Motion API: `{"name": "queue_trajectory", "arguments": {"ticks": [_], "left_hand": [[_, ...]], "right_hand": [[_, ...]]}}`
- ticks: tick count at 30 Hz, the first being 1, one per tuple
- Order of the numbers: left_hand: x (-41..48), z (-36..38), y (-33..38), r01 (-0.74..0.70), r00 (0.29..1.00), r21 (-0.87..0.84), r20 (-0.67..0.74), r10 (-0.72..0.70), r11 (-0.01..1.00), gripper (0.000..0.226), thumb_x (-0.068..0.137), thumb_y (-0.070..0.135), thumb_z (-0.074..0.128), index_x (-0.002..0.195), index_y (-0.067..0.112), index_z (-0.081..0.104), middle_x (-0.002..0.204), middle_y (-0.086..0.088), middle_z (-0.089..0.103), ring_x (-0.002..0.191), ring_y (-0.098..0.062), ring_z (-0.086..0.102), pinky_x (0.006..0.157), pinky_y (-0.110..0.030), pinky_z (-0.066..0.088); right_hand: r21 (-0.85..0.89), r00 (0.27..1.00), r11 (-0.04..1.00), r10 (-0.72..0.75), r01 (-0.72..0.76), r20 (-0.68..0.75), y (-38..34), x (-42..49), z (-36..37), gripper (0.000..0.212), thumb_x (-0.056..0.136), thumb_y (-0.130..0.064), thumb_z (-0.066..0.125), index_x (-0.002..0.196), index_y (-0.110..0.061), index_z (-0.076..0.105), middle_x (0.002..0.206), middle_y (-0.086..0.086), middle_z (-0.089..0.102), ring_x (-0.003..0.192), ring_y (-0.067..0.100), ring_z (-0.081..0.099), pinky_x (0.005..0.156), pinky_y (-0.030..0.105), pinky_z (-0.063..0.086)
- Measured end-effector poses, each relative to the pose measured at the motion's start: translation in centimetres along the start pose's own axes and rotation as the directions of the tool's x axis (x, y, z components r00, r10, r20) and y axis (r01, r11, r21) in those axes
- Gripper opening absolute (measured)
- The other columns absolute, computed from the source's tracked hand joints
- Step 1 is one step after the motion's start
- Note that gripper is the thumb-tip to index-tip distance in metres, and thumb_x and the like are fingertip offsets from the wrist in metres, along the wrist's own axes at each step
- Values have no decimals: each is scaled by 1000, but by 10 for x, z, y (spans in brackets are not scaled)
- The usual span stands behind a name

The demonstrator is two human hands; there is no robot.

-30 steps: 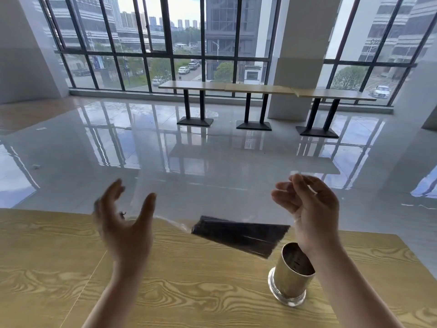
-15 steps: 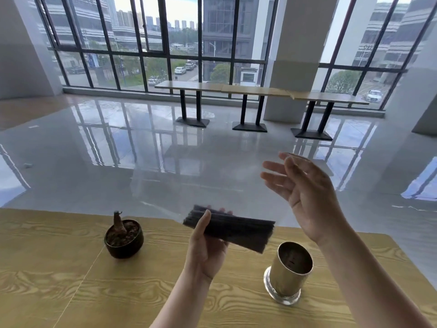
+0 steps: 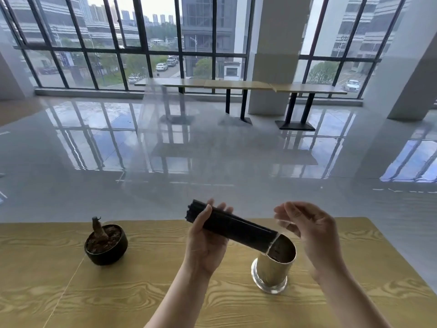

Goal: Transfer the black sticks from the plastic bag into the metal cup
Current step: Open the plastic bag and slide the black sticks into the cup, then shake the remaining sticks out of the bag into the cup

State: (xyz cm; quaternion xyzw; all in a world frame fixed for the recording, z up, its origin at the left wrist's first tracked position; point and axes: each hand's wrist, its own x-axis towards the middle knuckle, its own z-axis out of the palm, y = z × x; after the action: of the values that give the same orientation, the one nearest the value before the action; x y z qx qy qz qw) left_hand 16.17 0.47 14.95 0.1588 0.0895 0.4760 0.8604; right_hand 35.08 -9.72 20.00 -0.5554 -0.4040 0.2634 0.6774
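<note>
Black sticks [image 3: 234, 229] have tilted down since the earlier frame; their lower end now meets the metal cup [image 3: 274, 266] rim, lower centre. We note the left hand [image 3: 205, 247] gripping them. Right hand [image 3: 314, 233] fingers are curled, and we cannot tell if they hold anything.

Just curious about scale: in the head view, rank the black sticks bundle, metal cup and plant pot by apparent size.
1. black sticks, clearly the largest.
2. metal cup and plant pot look about alike, so I would not rank them.

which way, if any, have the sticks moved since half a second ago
Yes, down and right toward the cup: the sticks in the left hand were up and left of its mouth; their low end is now at its rim.
</note>
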Motion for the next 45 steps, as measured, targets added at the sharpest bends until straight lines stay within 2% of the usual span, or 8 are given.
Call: {"name": "queue_trajectory", "arguments": {"ticks": [7, 11, 18, 27, 32, 37, 42, 45], "left_hand": [[15, 4, -39, 73, 996, -39, -53, -75, 997, 28, 67, 15, 87, 91, 18, 72, 89, -4, 70, 89, -24, 71, 86, -43, 57], [19, 9, -67, 159, 987, -58, -29, -161, 986, 19, 76, 16, 81, 91, 17, 70, 89, -5, 70, 89, -24, 71, 90, -44, 54], [15, 30, -141, 375, 924, -47, -56, -377, 926, 24, 77, 16, 76, 92, 14, 58, 94, -7, 60, 89, -25, 65, 89, -41, 51], [9, 48, -200, 461, 883, -117, -38, -468, 880, 11, 84, 12, 72, 93, 12, 66, 96, -8, 70, 95, -26, 72, 83, -41, 58], [3, 54, -220, 488, 867, -86, -63, -494, 868, 11, 86, 16, 68, 90, 8, 73, 97, -9, 71, 93, -25, 71, 91, -40, 51], [-5, 59, -244, 515, 845, -101, -108, -524, 851, 21, 88, 18, 65, 98, 3, 74, 98, -14, 73, 90, -27, 72, 73, -36, 59], [-10, 61, -261, 517, 832, -137, -151, -533, 845, 12, 84, 16, 69, 89, 6, 72, 91, -13, 73, 84, -28, 72, 73, -37, 57], [-11, 59, -268, 517, 831, -177, -131, -541, 837, 10, 85, 17, 68, 82, 9, 72, 86, -12, 75, 81, -27, 73, 72, -36, 58]], "right_hand": [[-38, 998, 998, 60, -59, 22, 16, -23, -34, 49, 81, -39, 66, 124, -14, 63, 112, 1, 77, 103, 19, 74, 89, 34, 59], [-8, 991, 991, 130, -130, -11, 35, -50, -49, 29, 90, -36, 57, 108, -22, 75, 108, 2, 78, 100, 19, 74, 78, 31, 60], [192, 898, 955, 280, -225, -339, 39, -77, -89, 25, 91, -35, 61, 94, -14, 75, 101, 18, 73, 87, 30, 73, 82, 63, 57], [-265, 837, 956, -44, -122, -545, 27, -86, -138, 27, 101, -33, 55, 85, -26, 76, 91, -7, 78, 90, 11, 71, 86, 42, 54], [-303, 810, 946, -89, -112, -579, 24, -88, -160, 26, 101, -35, 55, 89, -26, 77, 94, -10, 78, 92, 8, 71, 84, 36, 53], [-324, 797, 941, -123, -95, -591, 23, -92, -184, 24, 101, -33, 56, 91, -25, 76, 94, -6, 79, 95, 14, 72, 82, 36, 57], [-389, 803, 918, -174, -78, -570, 19, -94, -198, 25, 100, -38, 57, 92, -26, 77, 93, -6, 78, 93, 11, 71, 77, 15, 54], [-430, 818, 901, -204, -58, -537, 16, -93, -200, 25, 100, -40, 57, 93, -27, 76, 94, -7, 78, 90, 11, 72, 77, 23, 57]]}}
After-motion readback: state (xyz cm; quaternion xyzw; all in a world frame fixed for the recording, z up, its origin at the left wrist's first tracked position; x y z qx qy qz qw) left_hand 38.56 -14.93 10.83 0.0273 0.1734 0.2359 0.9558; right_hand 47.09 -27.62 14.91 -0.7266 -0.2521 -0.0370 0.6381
